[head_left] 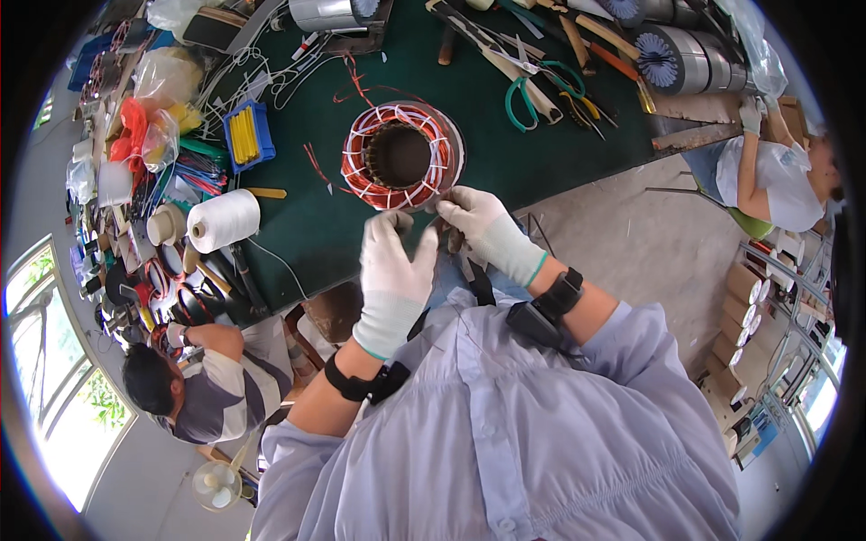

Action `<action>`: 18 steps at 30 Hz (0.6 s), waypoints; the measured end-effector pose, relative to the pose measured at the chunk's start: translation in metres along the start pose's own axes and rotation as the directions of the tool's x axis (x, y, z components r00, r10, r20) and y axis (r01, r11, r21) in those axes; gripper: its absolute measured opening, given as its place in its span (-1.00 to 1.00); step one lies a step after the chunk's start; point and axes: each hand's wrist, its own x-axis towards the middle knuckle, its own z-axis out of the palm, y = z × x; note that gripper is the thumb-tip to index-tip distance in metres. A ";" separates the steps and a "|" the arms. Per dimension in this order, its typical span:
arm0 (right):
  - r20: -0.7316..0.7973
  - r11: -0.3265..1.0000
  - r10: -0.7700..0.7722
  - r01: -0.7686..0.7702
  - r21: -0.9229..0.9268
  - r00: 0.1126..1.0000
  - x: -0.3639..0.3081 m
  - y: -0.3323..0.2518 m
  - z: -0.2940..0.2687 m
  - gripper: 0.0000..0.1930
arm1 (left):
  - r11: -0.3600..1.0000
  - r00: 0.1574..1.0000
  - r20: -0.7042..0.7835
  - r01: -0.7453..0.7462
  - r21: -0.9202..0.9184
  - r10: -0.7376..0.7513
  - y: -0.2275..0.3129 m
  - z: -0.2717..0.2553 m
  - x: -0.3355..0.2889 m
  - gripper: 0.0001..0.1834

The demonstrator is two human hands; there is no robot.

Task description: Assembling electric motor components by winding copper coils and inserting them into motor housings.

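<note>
A ring-shaped motor stator [448, 162] stands on the green tabletop, its red copper-wire coils tied round with white lacing cord. Loose red leads rise from its far side. Close to the near edge of the stator is my left hand [397, 275] in a white glove, thumb apart from the slightly curled, blurred fingers, with nothing visible between them. My right hand [494, 230], gloved too, has its thumb and fingers drawn together at the stator's near right rim. Whatever they pinch is too small or hidden to make out.
Left of the stator are a white thread cone [224, 221] and a blue bin [250, 135] of yellow sleeves. Green-handled scissors [521, 97] lie at the right among tools. More stator cores [678, 59] stand farther right. One person [212, 370] sits at left, another [776, 176] at right.
</note>
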 end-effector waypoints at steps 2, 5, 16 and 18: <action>0.022 0.994 -0.006 0.004 0.108 1.000 0.004 0.009 0.003 -0.76 | 0.922 0.960 0.180 0.260 -0.288 -0.215 -0.020 0.017 -0.008 -0.53; 0.045 0.971 -0.002 -0.008 0.238 0.999 0.012 0.020 0.001 -0.76 | 0.572 0.767 0.582 0.613 -0.545 -0.268 -0.015 0.018 0.005 -0.56; 0.083 0.952 0.139 -0.157 0.263 0.987 0.020 0.005 -0.014 -0.74 | 0.699 0.585 0.770 0.661 -0.272 -0.253 -0.042 -0.030 0.058 -0.64; -0.010 0.986 0.127 -0.125 0.109 0.992 0.018 0.001 -0.010 -0.72 | 0.776 0.727 0.628 0.555 -0.299 -0.278 -0.040 -0.025 0.053 -0.68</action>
